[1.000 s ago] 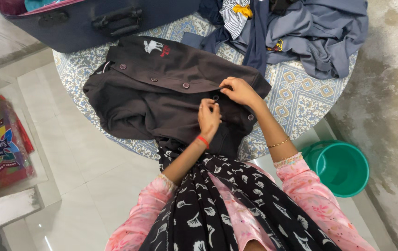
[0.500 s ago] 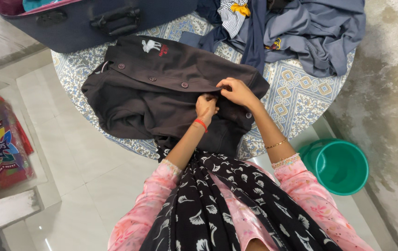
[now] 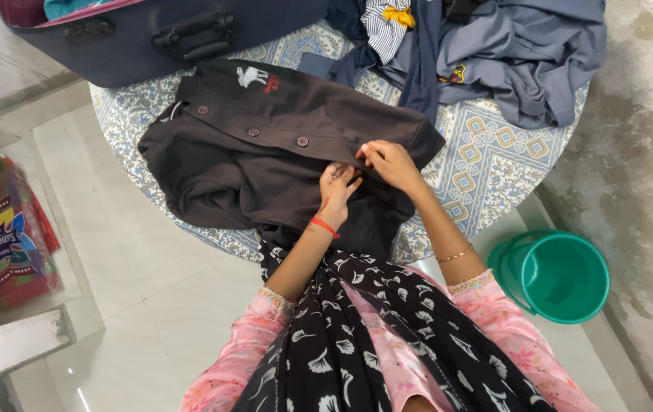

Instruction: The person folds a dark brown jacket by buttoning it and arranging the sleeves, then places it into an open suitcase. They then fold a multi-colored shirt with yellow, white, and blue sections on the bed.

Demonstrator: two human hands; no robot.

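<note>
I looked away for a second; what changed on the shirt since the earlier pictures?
The left hand slid up to the button strip and met the right hand, both pinching the dark shirt there. The shirt, suitcase and green bucket stayed put.

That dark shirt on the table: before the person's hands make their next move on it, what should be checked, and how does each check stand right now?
1. Both hands on the shirt: ok. The left hand and right hand meet at the front button strip.
2. Shirt lying flat: not ok. The lower half is rumpled and its near edge hangs over the table.
3. Upper buttons fastened: ok; they appear closed.
4. Button under the fingers through its hole: cannot tell; the fingers hide it.
5. Room around the shirt: ok. The grey clothes pile and suitcase lie apart from the hands.
</note>
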